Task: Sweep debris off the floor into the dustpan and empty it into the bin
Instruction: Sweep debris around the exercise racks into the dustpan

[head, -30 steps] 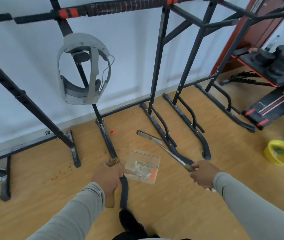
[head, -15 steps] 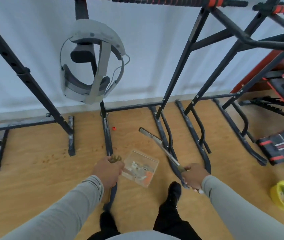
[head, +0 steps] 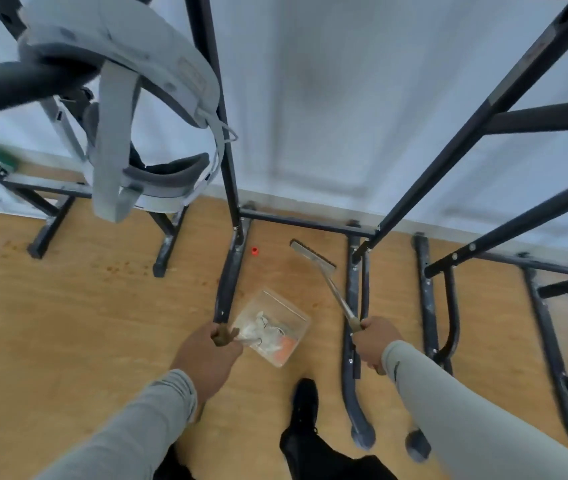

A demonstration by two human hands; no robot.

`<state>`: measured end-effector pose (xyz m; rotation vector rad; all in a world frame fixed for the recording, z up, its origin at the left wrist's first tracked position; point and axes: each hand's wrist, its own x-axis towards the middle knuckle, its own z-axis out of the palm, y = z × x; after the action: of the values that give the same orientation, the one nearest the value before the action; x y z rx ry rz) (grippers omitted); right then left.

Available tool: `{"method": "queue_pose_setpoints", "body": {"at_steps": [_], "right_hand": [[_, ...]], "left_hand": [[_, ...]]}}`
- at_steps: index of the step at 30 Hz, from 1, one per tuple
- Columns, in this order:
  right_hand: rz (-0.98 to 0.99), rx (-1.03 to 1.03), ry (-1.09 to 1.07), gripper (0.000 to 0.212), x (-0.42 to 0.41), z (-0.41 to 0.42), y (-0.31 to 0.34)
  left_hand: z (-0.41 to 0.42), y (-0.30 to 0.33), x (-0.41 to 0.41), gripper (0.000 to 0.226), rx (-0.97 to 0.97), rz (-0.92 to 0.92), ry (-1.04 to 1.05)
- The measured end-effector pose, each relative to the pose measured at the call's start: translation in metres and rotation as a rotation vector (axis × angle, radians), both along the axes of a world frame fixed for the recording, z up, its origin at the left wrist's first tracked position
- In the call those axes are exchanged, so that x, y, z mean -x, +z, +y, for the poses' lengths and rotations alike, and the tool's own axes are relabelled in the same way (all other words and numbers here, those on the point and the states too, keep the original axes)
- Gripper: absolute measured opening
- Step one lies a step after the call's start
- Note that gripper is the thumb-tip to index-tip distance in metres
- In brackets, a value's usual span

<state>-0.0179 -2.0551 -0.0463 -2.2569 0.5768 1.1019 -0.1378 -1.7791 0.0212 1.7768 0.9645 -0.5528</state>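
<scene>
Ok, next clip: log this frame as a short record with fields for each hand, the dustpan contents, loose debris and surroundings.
left hand: left hand grips the handle of the clear plastic dustpan
right hand: right hand grips the long metal-handled broom
dustpan contents: white scraps and an orange piece
loose debris: small red cap on the wooden floor, left of the broom head
surroundings: black steel exercise rack, grey headset hanging on it
bin: not in view

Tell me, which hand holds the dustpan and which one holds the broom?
The left hand grips the handle of the clear dustpan holding debris. The right hand grips the long-handled broom, whose head is near the wall.
</scene>
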Motion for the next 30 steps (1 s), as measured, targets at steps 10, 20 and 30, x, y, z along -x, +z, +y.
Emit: {"method": "queue_pose_setpoints", "body": {"at_steps": [10,20,30], "right_hand": [[0.039,0.152,0.386,0.056,-0.136,0.031,-0.112],[0.213,0.247,0.724,0.069,0.048,-0.064,-0.056],[0.153,0.153,0.471,0.033,0.021,-0.118,0.027]], "left_hand": [[-0.013,-0.074,-0.024,0.005,-0.114,0.097,0.051],[-0.007,-0.065,0.006,0.007,-0.125,0.255,-0.103],[-0.009,-0.058,0.049,0.011,-0.120,0.304,-0.071]]}}
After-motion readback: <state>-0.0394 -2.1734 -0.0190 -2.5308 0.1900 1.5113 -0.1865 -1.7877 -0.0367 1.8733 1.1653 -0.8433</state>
